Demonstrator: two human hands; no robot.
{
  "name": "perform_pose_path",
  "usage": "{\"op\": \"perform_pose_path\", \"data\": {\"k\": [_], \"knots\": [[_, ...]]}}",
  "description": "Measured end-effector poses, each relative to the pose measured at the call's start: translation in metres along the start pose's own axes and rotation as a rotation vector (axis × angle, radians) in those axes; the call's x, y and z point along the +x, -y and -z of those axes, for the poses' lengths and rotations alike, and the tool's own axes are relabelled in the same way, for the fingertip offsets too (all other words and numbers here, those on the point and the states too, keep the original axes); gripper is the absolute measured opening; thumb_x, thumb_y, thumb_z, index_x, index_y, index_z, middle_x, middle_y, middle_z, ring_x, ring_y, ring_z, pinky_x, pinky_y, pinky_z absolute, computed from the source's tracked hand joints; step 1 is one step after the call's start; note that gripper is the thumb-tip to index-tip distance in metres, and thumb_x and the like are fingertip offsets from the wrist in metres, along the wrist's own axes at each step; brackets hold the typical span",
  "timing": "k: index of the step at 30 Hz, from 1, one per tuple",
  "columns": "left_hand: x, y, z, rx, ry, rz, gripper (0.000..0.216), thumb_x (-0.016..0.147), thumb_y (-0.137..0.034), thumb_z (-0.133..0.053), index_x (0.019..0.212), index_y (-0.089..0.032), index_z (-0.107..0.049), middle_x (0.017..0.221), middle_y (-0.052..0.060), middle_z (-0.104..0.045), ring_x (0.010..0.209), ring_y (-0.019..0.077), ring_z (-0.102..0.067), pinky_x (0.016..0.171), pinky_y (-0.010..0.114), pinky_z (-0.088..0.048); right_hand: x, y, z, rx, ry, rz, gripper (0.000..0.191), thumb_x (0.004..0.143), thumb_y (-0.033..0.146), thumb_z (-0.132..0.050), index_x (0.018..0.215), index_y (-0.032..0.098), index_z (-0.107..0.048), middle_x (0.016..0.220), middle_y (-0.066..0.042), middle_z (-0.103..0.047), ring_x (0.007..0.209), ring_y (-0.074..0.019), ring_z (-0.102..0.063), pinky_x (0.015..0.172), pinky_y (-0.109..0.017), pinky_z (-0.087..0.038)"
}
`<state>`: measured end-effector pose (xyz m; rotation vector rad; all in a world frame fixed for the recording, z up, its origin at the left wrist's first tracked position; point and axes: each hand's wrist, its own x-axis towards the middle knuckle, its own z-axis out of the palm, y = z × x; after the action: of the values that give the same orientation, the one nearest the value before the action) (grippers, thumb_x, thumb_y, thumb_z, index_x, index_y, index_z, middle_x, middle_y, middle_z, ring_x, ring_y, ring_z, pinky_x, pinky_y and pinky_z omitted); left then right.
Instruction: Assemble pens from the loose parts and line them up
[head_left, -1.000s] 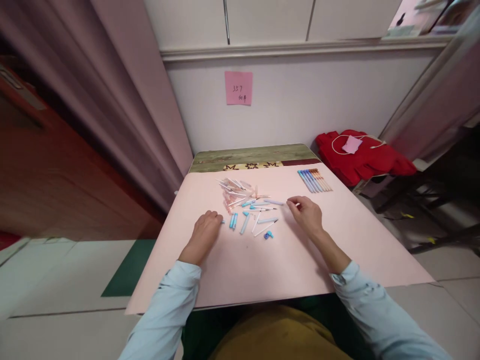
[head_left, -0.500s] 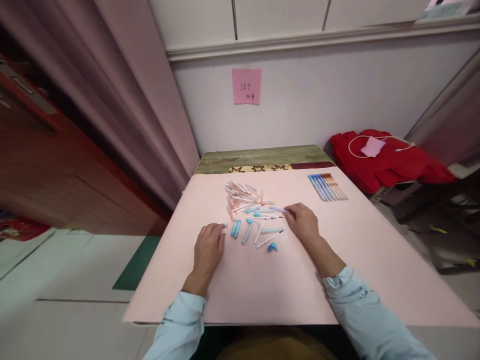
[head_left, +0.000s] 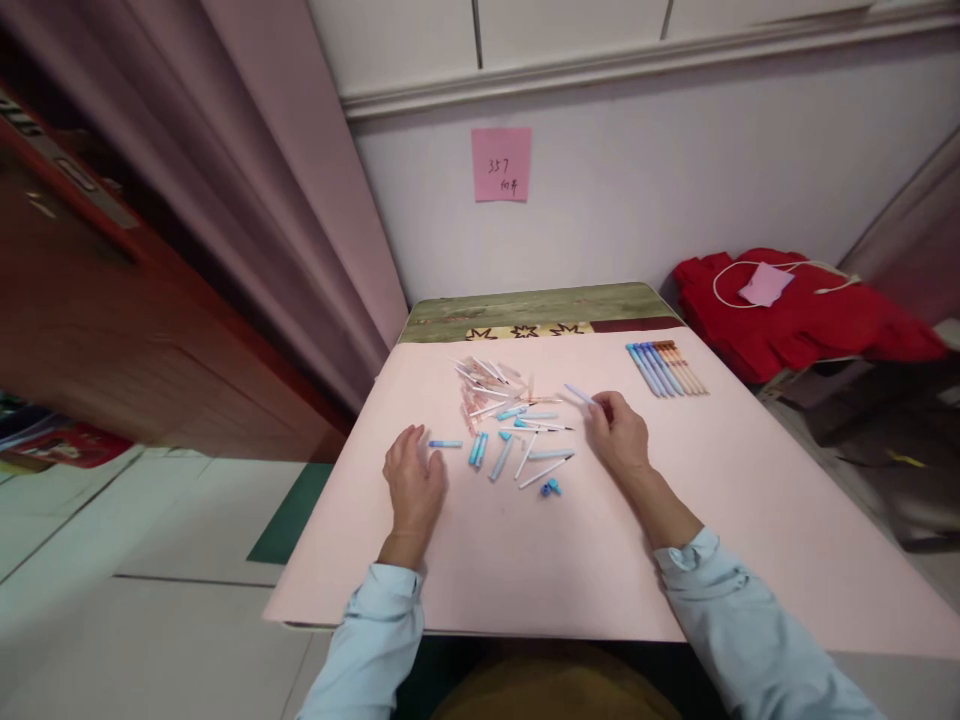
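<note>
My right hand (head_left: pixel 621 435) pinches one end of a pale lavender pen barrel (head_left: pixel 579 393), which points up and left above the table. My left hand (head_left: pixel 412 482) is open, thumb and fingers apart, with a short blue pen part (head_left: pixel 445 444) lying just off its fingertips. Between my hands lie two short blue pen parts (head_left: pixel 478 450) side by side, a light blue barrel (head_left: pixel 500 457), several white refills (head_left: pixel 545 473) with dark tips, and small blue caps (head_left: pixel 551 487). Behind them is a heap of pinkish clear pen parts and white refills (head_left: pixel 487 385).
A row of assembled pens (head_left: pixel 664 368), blue to brown, lies at the back right of the pink-covered table (head_left: pixel 480 580). Red cloth (head_left: pixel 817 320) with a white cable stands beyond the right edge. A wall carries a pink note (head_left: pixel 501 164); a curtain (head_left: pixel 300 200) hangs left.
My left hand has let go of the short blue part and its fingers have spread. My right hand has lifted the lavender barrel away from the pile. The view has shifted slightly.
</note>
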<state>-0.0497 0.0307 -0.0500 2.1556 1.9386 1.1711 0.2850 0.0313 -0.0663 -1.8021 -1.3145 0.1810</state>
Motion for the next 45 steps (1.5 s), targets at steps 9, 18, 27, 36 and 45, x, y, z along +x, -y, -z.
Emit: {"op": "perform_pose_path", "data": {"k": [9,18,27,36,45], "knots": [[-0.026,-0.015,0.0,-0.005,-0.008,-0.022,0.05,0.088,-0.025,-0.053,0.136,-0.015,-0.044,0.133,0.017,-0.054,0.129,0.0322,-0.047,0.109,0.051,-0.035,0.005,-0.008,-0.001,0.34,-0.066,-0.187,0.034,0.078,0.042,-0.062,0.101,0.019,-0.069,0.079,-0.004,-0.07,0.069,-0.0193,-0.06,0.07,-0.031,-0.048],[-0.023,-0.005,0.0,-0.067,-0.035,0.045,0.04,0.087,-0.028,-0.056,0.125,-0.017,-0.051,0.128,0.016,-0.057,0.125,0.0321,-0.049,0.107,0.051,-0.037,0.006,-0.008,-0.003,0.463,-0.068,-0.164,0.03,0.075,0.044,-0.069,0.09,0.018,-0.071,0.065,0.002,-0.057,0.061,-0.0146,-0.051,0.063,-0.027,-0.044],[-0.013,-0.057,0.006,-0.168,0.033,-0.263,0.007,0.087,-0.025,-0.064,0.093,-0.023,-0.064,0.096,0.005,-0.067,0.097,0.0239,-0.058,0.09,0.041,-0.04,0.004,0.0,-0.004,0.53,0.0,-0.156,0.032,0.084,0.052,-0.063,0.085,0.02,-0.06,0.064,0.002,-0.059,0.059,-0.0143,-0.053,0.057,-0.025,-0.043],[0.025,-0.106,-0.063,0.004,0.313,-0.296,0.008,0.086,-0.017,-0.062,0.083,-0.022,-0.067,0.087,0.005,-0.064,0.092,0.0253,-0.051,0.082,0.041,-0.035,0.008,0.0,-0.009,0.526,0.018,-0.18,0.033,0.083,0.053,-0.065,0.079,0.02,-0.059,0.061,0.003,-0.059,0.055,-0.0129,-0.049,0.055,-0.025,-0.039],[0.026,-0.102,-0.076,0.134,0.365,-0.396,0.007,0.089,-0.021,-0.059,0.088,-0.022,-0.066,0.088,0.008,-0.061,0.092,0.0277,-0.049,0.079,0.043,-0.035,0.01,0.019,-0.006,0.84,0.03,-0.354,0.025,0.077,0.043,-0.069,0.076,0.02,-0.059,0.06,0.003,-0.058,0.052,-0.011,-0.046,0.05,-0.023,-0.038]]}}
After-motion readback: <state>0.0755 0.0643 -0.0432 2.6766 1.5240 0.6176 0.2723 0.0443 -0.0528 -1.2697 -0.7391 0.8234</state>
